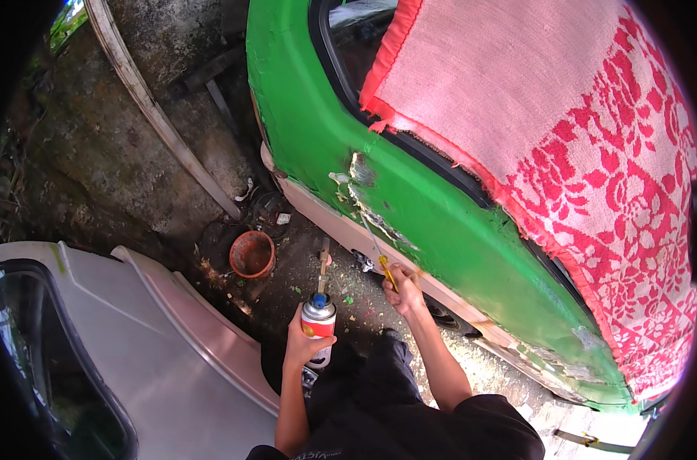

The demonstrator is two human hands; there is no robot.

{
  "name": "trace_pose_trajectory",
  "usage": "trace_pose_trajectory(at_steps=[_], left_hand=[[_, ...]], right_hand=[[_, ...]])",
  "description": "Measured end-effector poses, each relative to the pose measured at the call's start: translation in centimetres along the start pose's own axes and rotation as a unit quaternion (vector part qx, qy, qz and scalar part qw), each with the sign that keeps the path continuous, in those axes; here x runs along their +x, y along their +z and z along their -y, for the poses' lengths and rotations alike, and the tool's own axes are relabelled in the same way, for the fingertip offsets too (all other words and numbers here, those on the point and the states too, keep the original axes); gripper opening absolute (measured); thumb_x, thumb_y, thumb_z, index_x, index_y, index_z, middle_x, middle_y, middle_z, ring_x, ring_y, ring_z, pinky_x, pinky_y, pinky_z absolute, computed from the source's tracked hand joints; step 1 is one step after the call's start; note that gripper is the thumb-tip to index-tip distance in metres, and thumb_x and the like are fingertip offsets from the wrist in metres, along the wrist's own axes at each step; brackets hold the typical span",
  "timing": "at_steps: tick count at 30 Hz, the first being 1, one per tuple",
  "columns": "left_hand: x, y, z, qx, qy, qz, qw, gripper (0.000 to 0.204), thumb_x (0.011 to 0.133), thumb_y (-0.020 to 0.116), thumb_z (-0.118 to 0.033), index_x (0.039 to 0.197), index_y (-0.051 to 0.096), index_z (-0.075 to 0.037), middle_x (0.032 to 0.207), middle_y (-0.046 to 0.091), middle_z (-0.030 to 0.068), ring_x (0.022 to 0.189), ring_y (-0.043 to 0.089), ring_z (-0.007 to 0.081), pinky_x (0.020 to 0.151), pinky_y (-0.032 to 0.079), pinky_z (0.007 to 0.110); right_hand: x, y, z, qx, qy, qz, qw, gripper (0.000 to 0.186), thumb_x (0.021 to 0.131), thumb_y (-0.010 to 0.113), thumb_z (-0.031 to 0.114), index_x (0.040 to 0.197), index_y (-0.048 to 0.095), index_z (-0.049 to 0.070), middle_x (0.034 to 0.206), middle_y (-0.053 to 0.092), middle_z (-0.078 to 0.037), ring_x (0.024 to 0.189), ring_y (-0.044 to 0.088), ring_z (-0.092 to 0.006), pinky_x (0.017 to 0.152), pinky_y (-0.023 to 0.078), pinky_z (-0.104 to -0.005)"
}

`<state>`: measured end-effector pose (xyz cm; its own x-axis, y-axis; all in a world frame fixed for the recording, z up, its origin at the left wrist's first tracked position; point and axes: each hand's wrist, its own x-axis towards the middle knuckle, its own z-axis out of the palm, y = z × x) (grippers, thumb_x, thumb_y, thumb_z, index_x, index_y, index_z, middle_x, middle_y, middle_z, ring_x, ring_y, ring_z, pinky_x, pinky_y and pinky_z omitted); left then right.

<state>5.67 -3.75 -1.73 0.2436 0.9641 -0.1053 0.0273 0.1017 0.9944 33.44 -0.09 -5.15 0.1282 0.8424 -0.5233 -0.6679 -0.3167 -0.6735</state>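
My left hand [301, 342] is wrapped round the can of a gas torch [318, 316], a white and red canister with a blue fitting and a long tube pointing away from me. My right hand [406, 293] grips the yellow handle of a screwdriver [384, 268]. Its thin shaft slants up to the side of a green car body [433, 207], and the tip reaches the ragged edge of a patch of peeling paint [361, 184]. Bare, pale and dark spots show in that patch. No flame can be made out at the torch.
A pink and red patterned towel [548, 100] covers the car's windows. Close on my left stands a pale car [156, 330]. An orange-brown pot [252, 254] sits on the ground by a stained wall [133, 146], with paint flakes scattered about. A long curved strip [153, 107] leans there.
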Motion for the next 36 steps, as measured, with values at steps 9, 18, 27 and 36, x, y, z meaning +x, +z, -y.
trace_pose_trajectory(at_steps=[9, 18, 27, 36], left_hand=[[-1.2, 1.5, -0.6, -0.007, -0.008, -0.019, 1.000, 0.066, 0.059, 0.091, -0.007, 0.117, 0.058, -0.003, 0.104, 0.068, 0.0059, 0.096, 0.066, 0.0158, 0.090, 0.052, 0.033], [-2.3, 3.4, -2.5, 0.025, -0.009, -0.055, 0.998, 0.070, 0.058, 0.093, -0.008, 0.118, 0.058, -0.003, 0.106, 0.068, 0.0059, 0.099, 0.066, 0.0157, 0.091, 0.052, 0.033], [-2.4, 6.0, -3.3, -0.014, -0.005, -0.066, 0.998, 0.066, 0.060, 0.091, -0.005, 0.116, 0.057, -0.005, 0.103, 0.067, 0.0038, 0.096, 0.065, 0.0152, 0.090, 0.052, 0.032], [-2.1, 5.7, -2.9, 0.002, -0.004, -0.066, 0.998, 0.069, 0.059, 0.092, -0.007, 0.118, 0.057, -0.004, 0.105, 0.068, 0.0047, 0.098, 0.065, 0.0155, 0.092, 0.052, 0.032]], right_hand=[[-2.0, -1.6, 1.1, -0.024, 0.021, 0.018, 0.999, 0.021, 0.103, 0.064, 0.029, 0.108, 0.059, 0.010, 0.065, 0.049, -0.002, 0.038, 0.030, -0.0056, 0.036, 0.021, -0.0240], [-4.1, -4.2, 1.8, -0.078, 0.013, 0.084, 0.993, 0.026, 0.106, 0.061, 0.023, 0.126, 0.047, 0.014, 0.066, 0.046, 0.000, 0.043, 0.032, -0.0052, 0.039, 0.022, -0.0224], [-5.2, -3.6, 5.0, -0.253, -0.061, 0.098, 0.960, 0.045, 0.107, 0.054, 0.017, 0.150, 0.046, 0.006, 0.082, 0.064, -0.006, 0.056, 0.050, -0.0095, 0.050, 0.042, -0.0266], [-2.1, 0.3, 5.0, -0.510, -0.327, 0.024, 0.795, 0.045, 0.100, 0.060, 0.014, 0.144, 0.059, 0.009, 0.100, 0.073, -0.023, 0.087, 0.073, -0.0308, 0.081, 0.053, -0.0399]])
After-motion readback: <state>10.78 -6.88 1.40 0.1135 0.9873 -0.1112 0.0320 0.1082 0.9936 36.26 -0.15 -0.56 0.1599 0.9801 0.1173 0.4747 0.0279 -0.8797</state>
